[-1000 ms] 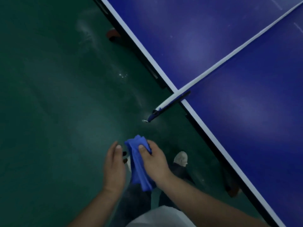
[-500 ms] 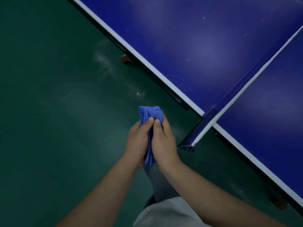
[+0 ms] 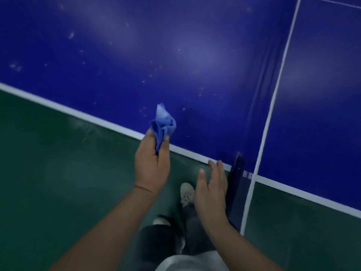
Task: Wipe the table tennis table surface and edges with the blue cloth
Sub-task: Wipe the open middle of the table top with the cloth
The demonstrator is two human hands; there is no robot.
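Okay, my left hand [image 3: 152, 165] grips the crumpled blue fabric cloth [image 3: 163, 124]. It's bunched into folds with one pale tip sticking up, right over the white-lined near edge of the dark blue table tennis table [image 3: 175, 55]. Can't tell if it touches. Pale specks dot the top. My right hand [image 3: 212, 188] is relaxed and holds nothing, fingers straight, fingertips at that edge beside the dark blue net clamp [image 3: 237, 182]. The green floor [image 3: 58, 182] lies below.
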